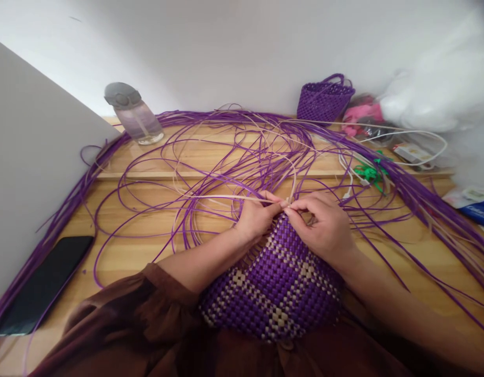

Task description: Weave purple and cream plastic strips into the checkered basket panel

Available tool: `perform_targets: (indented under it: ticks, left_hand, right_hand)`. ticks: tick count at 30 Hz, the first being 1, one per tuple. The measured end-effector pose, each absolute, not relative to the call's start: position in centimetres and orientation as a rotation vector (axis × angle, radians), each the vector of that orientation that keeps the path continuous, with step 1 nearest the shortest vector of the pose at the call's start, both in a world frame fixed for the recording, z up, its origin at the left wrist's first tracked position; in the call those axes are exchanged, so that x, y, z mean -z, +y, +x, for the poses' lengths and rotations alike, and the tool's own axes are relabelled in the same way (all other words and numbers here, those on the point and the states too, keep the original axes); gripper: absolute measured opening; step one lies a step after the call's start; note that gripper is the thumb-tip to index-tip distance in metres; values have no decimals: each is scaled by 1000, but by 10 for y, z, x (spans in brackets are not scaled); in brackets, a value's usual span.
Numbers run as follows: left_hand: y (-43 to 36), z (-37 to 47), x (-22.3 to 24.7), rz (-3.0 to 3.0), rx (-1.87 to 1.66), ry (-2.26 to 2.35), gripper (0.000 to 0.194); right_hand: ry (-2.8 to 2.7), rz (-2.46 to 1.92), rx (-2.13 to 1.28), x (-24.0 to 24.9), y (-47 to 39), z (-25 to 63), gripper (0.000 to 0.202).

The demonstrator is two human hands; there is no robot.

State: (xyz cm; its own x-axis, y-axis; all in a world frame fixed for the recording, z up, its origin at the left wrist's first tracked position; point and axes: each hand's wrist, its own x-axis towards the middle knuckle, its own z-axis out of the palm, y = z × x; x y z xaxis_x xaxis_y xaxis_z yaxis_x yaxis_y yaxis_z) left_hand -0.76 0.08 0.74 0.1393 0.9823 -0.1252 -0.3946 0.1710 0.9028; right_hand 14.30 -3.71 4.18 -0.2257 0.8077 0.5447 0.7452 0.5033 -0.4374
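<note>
While the woven piece (279,285) is resting btwn the person's arms (210,256), L hand (254,217) & R hand (322,220) are pinching beige strips (226,197) at its top corner, both grips closed. Purple strips (182,119) are looping across the table (135,251).

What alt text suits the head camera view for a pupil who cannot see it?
A person's left hand and right hand pinch pale strands at the top of a purple-and-cream weave. Loose purple strands loop over a wooden table, with a bottle and purple basket at the back and a phone at picture left.
</note>
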Motion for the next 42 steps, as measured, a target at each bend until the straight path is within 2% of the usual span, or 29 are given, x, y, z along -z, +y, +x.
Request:
perform_targets:
  ticks: [4,6,9,12,14,18,21,25,28,37,42]
  left_hand:
    - [1,-8,-9,839,-1184,862,31]
    - [2,-8,-8,855,-1182,866,31]
    - [3,-9,-2,896,-1175,876,29]
    - [4,-9,2,946,-1193,887,27]
    - [5,-9,3,968,-1216,914,26]
    - [6,-9,0,987,-1240,927,27]
    - [6,-11,-1,985,-1199,919,29]
    - [3,-14,-5,939,-1045,931,33]
    - [0,-12,-9,842,-940,870,38]
    - [-1,-8,-10,849,-1015,874,32]
    - [0,-7,-10,963,-1083,874,30]
  right_hand:
    - [-1913,-1474,-782,-53,-45,151,19]
    - [-1840,-1525,-935,-56,-49,151,21]
    - [-1767,-1534,-842,-53,-52,145,17]
    - [-1865,-1478,-476,-49,-52,140,15]
    - [-1922,-1481,-360,-48,-53,140,18]
    - [-1802,-1619,-709,-49,-58,143,29]
    - [-1708,-1601,-880,-47,-62,144,27]
    - [-1709,-1482,-703,-39,-65,143,16]
    - [-1647,-1427,-692,-33,-62,142,17]
    - [-1753,-1352,-550,-33,-55,137,16]
    - [-1806,-1352,-608,-37,-57,136,19]
